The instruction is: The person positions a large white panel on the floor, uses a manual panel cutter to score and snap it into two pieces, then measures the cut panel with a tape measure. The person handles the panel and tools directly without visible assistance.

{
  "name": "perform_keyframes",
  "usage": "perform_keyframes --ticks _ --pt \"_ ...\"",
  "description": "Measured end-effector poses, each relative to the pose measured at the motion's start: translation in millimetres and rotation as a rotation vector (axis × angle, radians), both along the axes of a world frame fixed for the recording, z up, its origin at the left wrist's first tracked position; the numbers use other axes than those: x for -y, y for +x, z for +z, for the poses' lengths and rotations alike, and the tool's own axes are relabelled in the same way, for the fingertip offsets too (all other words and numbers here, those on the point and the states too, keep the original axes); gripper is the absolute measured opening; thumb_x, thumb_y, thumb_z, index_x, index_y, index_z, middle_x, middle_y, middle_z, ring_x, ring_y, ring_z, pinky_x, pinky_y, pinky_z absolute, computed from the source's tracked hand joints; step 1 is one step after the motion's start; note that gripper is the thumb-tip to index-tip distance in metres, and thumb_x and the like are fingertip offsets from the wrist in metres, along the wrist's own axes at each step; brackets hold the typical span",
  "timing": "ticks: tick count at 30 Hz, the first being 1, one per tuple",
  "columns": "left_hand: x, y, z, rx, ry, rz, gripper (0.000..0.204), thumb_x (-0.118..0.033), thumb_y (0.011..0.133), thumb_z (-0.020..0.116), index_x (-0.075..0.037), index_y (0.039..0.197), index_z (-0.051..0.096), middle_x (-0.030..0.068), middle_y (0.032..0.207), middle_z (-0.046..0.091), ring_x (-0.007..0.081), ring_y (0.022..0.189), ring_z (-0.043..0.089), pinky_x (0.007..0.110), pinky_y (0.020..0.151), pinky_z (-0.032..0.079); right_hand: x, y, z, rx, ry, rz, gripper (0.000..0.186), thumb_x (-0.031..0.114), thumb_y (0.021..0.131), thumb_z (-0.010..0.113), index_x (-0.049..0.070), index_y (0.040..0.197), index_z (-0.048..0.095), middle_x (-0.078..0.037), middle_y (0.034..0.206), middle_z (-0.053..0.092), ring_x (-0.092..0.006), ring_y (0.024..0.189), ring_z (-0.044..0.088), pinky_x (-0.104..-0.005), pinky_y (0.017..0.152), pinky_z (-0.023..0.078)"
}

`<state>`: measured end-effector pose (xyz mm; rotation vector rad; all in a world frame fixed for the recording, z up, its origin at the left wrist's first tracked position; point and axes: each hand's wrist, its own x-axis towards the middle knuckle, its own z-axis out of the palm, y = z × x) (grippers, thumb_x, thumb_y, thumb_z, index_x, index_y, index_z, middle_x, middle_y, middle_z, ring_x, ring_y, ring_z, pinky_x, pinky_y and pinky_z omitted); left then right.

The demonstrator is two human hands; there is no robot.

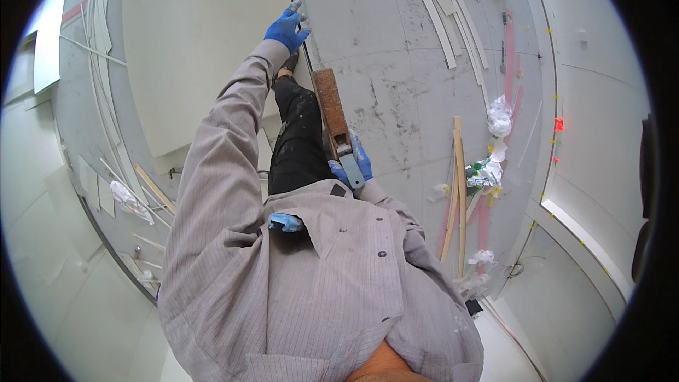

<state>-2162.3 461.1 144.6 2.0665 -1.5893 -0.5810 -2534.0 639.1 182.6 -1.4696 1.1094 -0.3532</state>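
Close in, at six o'clock, my striped shirt [325,297] fills the view, a blue item [286,222] poking from its pocket. Up toward twelve, and here's my right hand [359,160], blue-gloved, curled snugly round the near end of the plane [329,102]! Rust-brown body, tilted slightly, its far end leaning toward eleven; the grey blade [350,170] angles back at me. Just left of it, my black-trousered leg [297,134], paint-flecked. Further out at eleven, my left hand [285,28], gloved too, fingers loosely spread and gripping nothing that I can see, right at the panel's edge; whether it's pressing there, I can't tell. That white panel [198,42] sweeps broad across ten and eleven. Out at three, two timber strips [460,191] lie beside a crumpled silver wrapper [485,173]. Away at one, white strips [433,7] sprawl over the scuffed grey floor [375,99]; at nine, a white bag [129,198]. Far off, between two and three, a red glow [559,124]!
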Motion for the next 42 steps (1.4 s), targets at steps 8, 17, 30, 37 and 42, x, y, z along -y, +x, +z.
perform_keyframes --ticks 8,17,30,37,42 --pt "-4 2 -1 -0.12 -0.061 0.031 0.051 -0.034 0.086 0.072 -0.002 0.125 0.064 0.0133 0.156 0.037 0.0279 0.142 0.039 0.037 0.11 0.041 6 22 7 -0.031 -0.065 0.054 0.099 0.025 0.068 0.084 0.001 0.15 0.033 -0.018 0.138 0.052 -0.0314 0.126 0.054 -0.0354 0.104 0.045" --pt "-106 -124 15 -1.143 -0.29 0.645 0.092 -0.017 0.082 0.079 0.003 0.152 0.022 0.0204 0.147 0.04 0.0279 0.136 0.042 0.038 0.104 0.046 3 20 0 0.012 0.059 0.026 0.088 0.01 0.078 0.075 0.008 0.153 0.029 -0.01 0.12 0.058 -0.0229 0.106 0.059 -0.0327 0.092 0.051" --pt "-71 -110 22 -1.023 -0.159 0.71 0.073 -0.012 0.068 0.088 0.0 0.126 0.046 0.0091 0.109 0.061 0.0188 0.094 0.062 0.035 0.084 0.054 60 79 -1 -0.084 0.03 0.097 0.101 0.02 0.068 0.085 0.005 0.151 0.03 -0.016 0.129 0.058 -0.0293 0.114 0.06 -0.0354 0.096 0.05" --pt "-6 -44 15 -1.06 -0.096 0.756 0.069 -0.015 0.069 0.089 0.0 0.122 0.048 0.0092 0.105 0.062 0.0193 0.089 0.063 0.035 0.079 0.055 122 144 -3 0.068 -0.019 0.061 0.099 0.02 0.068 0.085 0.002 0.149 0.032 -0.017 0.131 0.055 -0.0291 0.115 0.059 -0.0357 0.097 0.049" --pt "43 5 18 -1.068 -0.122 0.742 0.068 -0.016 0.069 0.089 0.0 0.121 0.049 0.009 0.104 0.062 0.0195 0.089 0.063 0.035 0.08 0.055 176 193 0 -0.031 0.04 0.107 0.1 0.02 0.067 0.086 0.0 0.149 0.032 -0.018 0.135 0.052 -0.0291 0.118 0.057 -0.0352 0.099 0.048"
